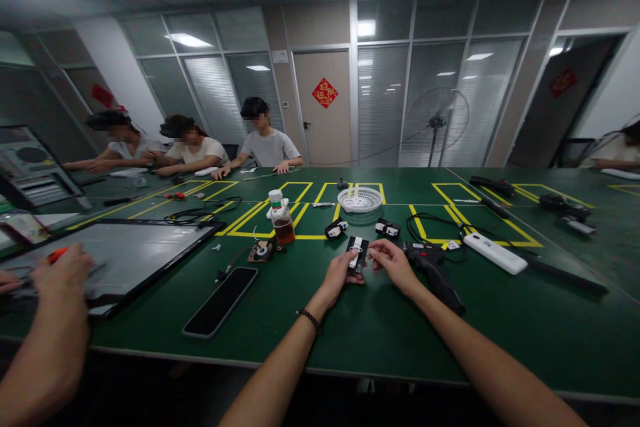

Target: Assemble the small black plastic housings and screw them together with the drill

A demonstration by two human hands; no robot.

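Observation:
My left hand (339, 275), a beaded bracelet at its wrist, grips a small black block with white parts (357, 248) above the green table. My right hand (393, 263) is at the block's right edge, thumb and fingertips pinched together. Whether something tiny sits in that pinch, I cannot make out. Just beyond lie two similar black-and-white pieces, one to the left (337, 228) and one to the right (387, 228). A black cordless drill (436, 272) rests close to my right hand.
Behind the pieces stands a white perforated basket (360, 199). To the left are a bottle of amber liquid (284, 225), a phone (221, 302) and a large flat screen panel (145, 250), where a co-worker's hand (63, 270) works. A white power strip (495, 253) lies right.

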